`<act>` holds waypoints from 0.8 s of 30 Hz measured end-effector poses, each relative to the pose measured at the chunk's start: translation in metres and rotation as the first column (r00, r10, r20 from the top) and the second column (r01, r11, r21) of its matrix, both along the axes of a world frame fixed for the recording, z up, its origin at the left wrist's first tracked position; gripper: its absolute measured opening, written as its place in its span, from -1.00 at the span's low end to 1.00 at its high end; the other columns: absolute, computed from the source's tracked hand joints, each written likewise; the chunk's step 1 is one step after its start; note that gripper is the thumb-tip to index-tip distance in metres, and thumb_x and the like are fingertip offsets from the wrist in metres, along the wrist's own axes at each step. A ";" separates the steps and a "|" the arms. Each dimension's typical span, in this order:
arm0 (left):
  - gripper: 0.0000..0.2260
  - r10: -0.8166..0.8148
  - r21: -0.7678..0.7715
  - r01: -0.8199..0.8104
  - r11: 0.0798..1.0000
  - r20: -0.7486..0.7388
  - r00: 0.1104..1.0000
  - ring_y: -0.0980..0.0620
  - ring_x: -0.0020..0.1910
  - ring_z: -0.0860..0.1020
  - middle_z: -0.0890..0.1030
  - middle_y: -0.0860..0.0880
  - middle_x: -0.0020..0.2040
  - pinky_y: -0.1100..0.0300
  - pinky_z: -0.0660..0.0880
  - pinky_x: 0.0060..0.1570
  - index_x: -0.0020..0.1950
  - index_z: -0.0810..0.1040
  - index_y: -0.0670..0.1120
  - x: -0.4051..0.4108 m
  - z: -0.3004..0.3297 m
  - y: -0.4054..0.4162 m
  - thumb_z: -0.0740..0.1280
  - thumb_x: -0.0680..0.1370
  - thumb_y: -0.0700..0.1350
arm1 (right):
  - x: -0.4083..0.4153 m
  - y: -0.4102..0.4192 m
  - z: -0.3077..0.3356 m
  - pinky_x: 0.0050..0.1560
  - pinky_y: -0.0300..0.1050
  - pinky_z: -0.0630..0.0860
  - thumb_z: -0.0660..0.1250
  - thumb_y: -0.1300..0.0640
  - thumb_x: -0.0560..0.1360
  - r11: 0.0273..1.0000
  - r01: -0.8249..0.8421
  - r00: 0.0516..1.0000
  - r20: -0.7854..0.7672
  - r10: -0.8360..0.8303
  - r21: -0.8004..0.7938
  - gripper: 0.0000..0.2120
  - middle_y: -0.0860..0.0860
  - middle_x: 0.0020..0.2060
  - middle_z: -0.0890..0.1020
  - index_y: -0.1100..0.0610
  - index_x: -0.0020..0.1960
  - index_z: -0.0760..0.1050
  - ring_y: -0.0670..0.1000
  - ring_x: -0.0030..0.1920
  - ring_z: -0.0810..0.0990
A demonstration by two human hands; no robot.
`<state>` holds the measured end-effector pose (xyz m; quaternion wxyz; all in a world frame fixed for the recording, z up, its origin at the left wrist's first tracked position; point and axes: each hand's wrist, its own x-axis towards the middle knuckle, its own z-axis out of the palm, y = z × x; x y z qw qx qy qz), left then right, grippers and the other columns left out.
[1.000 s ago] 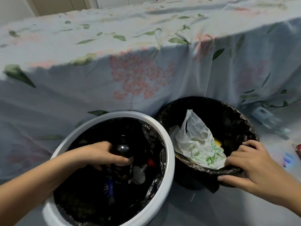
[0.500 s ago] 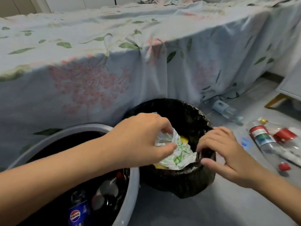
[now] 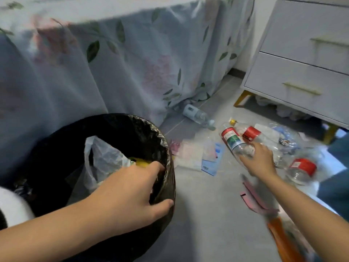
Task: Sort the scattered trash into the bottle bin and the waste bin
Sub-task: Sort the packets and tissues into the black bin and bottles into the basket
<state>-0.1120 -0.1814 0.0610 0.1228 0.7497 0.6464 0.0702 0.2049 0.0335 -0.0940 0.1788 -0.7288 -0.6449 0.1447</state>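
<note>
The waste bin (image 3: 164,146), lined with a black bag, stands at the lower left and holds a white plastic bag (image 3: 102,157) and something yellow (image 3: 140,161). My left hand (image 3: 130,193) grips its near rim, fingers inside and thumb outside. A sliver of the white bottle bin (image 3: 13,207) shows at the left edge. On the floor to the right, my right hand (image 3: 260,159) curls over the lower end of a clear plastic bottle (image 3: 231,138) with a red and green label; the hand is blurred.
More bottles lie on the floor: a white-labelled one (image 3: 196,115) by the floral bedsheet (image 3: 113,63) and two red-labelled ones (image 3: 251,132) (image 3: 302,168). Papers and wrappers (image 3: 198,154), a pink wrapper (image 3: 255,199) and an orange one (image 3: 283,241) lie around. A white drawer cabinet (image 3: 302,63) stands at the right.
My left hand let go of the dark bottle in the white bin and moved to the waste bin's rim. My right hand left that rim and reached right onto the clear bottle. The view swung right.
</note>
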 end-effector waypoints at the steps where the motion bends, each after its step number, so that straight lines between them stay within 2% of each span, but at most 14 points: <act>1: -0.44 0.020 -0.017 -0.019 1.000 0.036 0.999 0.15 -0.04 0.60 0.64 0.14 -0.04 0.14 0.54 -0.03 0.24 0.36 0.12 -0.002 -0.004 0.001 0.19 0.34 0.38 | 0.008 0.006 -0.009 0.02 0.13 0.55 0.35 -0.25 0.25 0.998 0.048 0.998 -0.030 -0.049 -0.050 -0.30 0.16 0.12 0.54 0.06 0.30 0.39 0.28 0.03 0.54; 3: -0.46 0.069 -0.074 -0.060 0.995 0.134 0.989 0.24 -0.14 0.61 0.65 0.19 -0.13 0.22 0.54 -0.09 0.22 0.42 0.15 -0.006 -0.010 0.000 0.22 0.33 0.36 | 0.016 0.015 -0.025 0.05 0.18 0.55 0.41 -0.27 0.23 0.983 0.090 0.993 -0.064 -0.102 -0.160 -0.19 0.18 0.18 0.52 0.04 0.37 0.27 0.29 0.04 0.56; 5: -0.49 0.095 -0.132 -0.067 0.989 0.220 0.971 0.32 -0.20 0.59 0.64 0.25 -0.16 0.30 0.53 -0.12 0.20 0.44 0.20 -0.007 -0.012 0.000 0.22 0.32 0.36 | 0.018 0.018 -0.037 0.10 0.17 0.52 0.49 -0.12 0.29 0.966 0.116 0.987 -0.078 -0.137 -0.230 -0.19 0.22 0.22 0.50 0.04 0.39 0.17 0.30 0.08 0.55; 7: -0.55 0.120 -0.169 -0.077 0.983 0.260 0.958 0.37 -0.21 0.58 0.62 0.32 -0.18 0.37 0.52 -0.14 0.16 0.41 0.26 -0.008 -0.012 0.000 0.25 0.31 0.34 | 0.018 0.017 -0.045 0.09 0.13 0.48 0.48 0.00 0.36 0.959 0.147 0.981 -0.089 -0.173 -0.243 -0.28 0.25 0.17 0.52 0.01 0.36 0.12 0.32 0.11 0.52; 12: -0.65 0.157 -0.207 -0.105 0.973 0.249 0.956 0.37 -0.22 0.57 0.45 0.55 -0.07 0.41 0.48 -0.18 0.01 0.28 0.31 -0.003 -0.011 0.005 0.25 0.27 0.27 | 0.021 0.011 -0.061 0.01 0.13 0.49 0.37 0.04 0.47 0.967 0.182 0.978 -0.071 -0.197 -0.178 -0.54 0.25 0.03 0.57 0.08 0.18 0.15 0.30 0.03 0.52; 15: -0.62 0.170 -0.177 -0.124 0.976 0.272 0.947 0.33 -0.30 0.58 0.53 0.47 -0.16 0.30 0.53 -0.20 -0.03 0.27 0.34 -0.004 -0.016 0.006 0.25 0.20 0.24 | 0.018 0.005 -0.059 -0.07 0.07 0.47 0.37 0.02 0.49 0.984 0.138 0.972 -0.178 -0.156 -0.109 -0.57 0.26 -0.01 0.56 0.16 0.17 0.21 0.26 -0.07 0.53; 20: -0.71 0.139 -0.235 -0.068 0.970 0.297 0.945 0.26 -0.25 0.60 0.59 0.34 -0.11 0.25 0.53 -0.14 -0.01 0.38 0.18 -0.005 -0.010 0.007 0.29 0.31 0.20 | 0.006 -0.005 -0.035 -0.15 0.00 0.39 0.26 -0.09 0.54 0.986 0.156 0.922 -0.366 -0.125 0.057 -0.65 0.12 -0.17 0.49 0.20 0.03 0.31 0.21 -0.12 0.49; 24: -0.75 0.134 -0.238 -0.061 0.969 0.301 0.944 0.23 -0.30 0.60 0.62 0.27 -0.18 0.19 0.53 -0.17 -0.03 0.41 0.14 -0.004 -0.008 0.006 0.33 0.36 0.14 | -0.015 -0.009 0.005 -0.11 -0.08 0.31 0.29 -0.08 0.53 0.956 0.237 0.859 -0.497 -0.122 0.174 -0.65 0.10 -0.16 0.48 0.22 0.03 0.38 0.10 -0.14 0.44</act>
